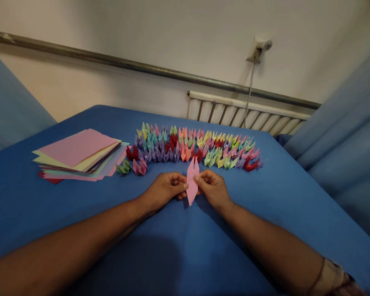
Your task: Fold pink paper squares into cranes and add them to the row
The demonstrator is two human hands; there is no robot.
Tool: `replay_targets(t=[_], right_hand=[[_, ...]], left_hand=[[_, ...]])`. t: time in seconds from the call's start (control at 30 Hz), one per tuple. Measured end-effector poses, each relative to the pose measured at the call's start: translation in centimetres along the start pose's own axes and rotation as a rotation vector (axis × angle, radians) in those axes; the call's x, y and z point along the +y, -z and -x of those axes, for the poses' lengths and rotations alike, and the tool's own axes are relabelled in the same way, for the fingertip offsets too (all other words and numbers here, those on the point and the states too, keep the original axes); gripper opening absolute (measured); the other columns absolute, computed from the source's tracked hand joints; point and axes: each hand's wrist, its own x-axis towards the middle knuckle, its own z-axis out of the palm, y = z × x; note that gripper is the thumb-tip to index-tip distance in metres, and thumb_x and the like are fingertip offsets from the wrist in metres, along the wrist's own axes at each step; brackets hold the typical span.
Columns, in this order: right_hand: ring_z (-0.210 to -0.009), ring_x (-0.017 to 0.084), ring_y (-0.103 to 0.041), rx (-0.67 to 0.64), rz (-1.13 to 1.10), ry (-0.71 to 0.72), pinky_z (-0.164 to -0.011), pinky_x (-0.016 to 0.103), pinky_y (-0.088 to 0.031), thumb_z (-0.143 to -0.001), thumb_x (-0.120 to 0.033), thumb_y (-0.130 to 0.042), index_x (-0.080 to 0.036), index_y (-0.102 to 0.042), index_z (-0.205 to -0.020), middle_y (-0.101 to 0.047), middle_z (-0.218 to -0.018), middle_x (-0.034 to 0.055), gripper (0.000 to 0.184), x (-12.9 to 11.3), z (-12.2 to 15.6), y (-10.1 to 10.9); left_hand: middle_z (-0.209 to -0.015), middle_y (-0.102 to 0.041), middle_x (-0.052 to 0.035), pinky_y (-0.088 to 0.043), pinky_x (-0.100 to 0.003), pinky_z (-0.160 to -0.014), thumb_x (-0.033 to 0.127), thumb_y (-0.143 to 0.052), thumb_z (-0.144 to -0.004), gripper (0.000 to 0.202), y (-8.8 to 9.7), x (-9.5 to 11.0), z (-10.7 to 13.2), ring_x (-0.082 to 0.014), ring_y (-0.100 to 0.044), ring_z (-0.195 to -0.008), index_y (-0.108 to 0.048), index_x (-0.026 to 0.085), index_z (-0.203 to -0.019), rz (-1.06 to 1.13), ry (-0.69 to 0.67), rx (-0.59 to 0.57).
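Note:
Between my two hands, just above the blue cloth, is a pink folded paper (191, 185), long and diamond-shaped with a split point at its top. My left hand (169, 186) pinches its left edge between thumb and fingers. On the right edge, my right hand (213, 185) grips the same paper, its thumb lying on the front face. Behind my hands stand rows of folded paper cranes (160, 154) in many colours. Closest to my left hand among them are a pink crane (139, 167) and a green crane (123, 167).
On the left of the blue-covered table (89, 218) lies a stack of coloured paper sheets (80, 150), pink on top. A radiator (228, 109), a wall pipe (126, 63) and a socket with a cord (256, 51) are behind. Blue curtains (345, 123) hang at both sides.

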Motion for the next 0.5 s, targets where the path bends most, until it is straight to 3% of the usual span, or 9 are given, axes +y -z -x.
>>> replay_targets(t=[0.17,0.3,0.5], right_hand=[[-0.039,0.008,-0.045,0.027,-0.037,0.007,-0.040,0.021,-0.035,-0.068,-0.053,-0.073,-0.020,-0.053,-0.066,-0.053,-0.048,-0.0062,0.039,-0.15,0.14,-0.26],[-0.040,0.008,-0.046,0.035,-0.013,0.038,-0.042,0.022,-0.036,-0.072,-0.053,-0.071,-0.021,-0.053,-0.068,-0.053,-0.048,-0.0063,0.037,-0.42,0.49,-0.46],[-0.040,0.008,-0.042,0.083,-0.002,0.058,-0.042,0.022,-0.033,-0.072,-0.051,-0.071,-0.021,-0.052,-0.067,-0.049,-0.047,-0.0074,0.036,-0.54,0.46,-0.39]], left_hand=[[-0.064,-0.062,0.0024,-0.043,-0.023,-0.057,0.037,-0.077,-0.066,0.028,-0.20,-0.14,-0.05,-0.0090,-0.054,-0.055,-0.063,0.015,-0.079,-0.011,-0.040,0.012],[-0.055,-0.058,0.0041,-0.037,-0.021,-0.050,0.039,-0.079,-0.065,0.032,-0.41,-0.26,-0.06,-0.0082,-0.050,-0.049,-0.058,0.016,-0.068,-0.081,-0.012,-0.049],[-0.061,-0.066,0.0003,-0.046,-0.023,-0.056,0.036,-0.079,-0.068,0.030,-0.06,-0.19,0.10,-0.0102,-0.057,-0.053,-0.061,0.015,-0.077,-0.001,0.068,-0.147]])
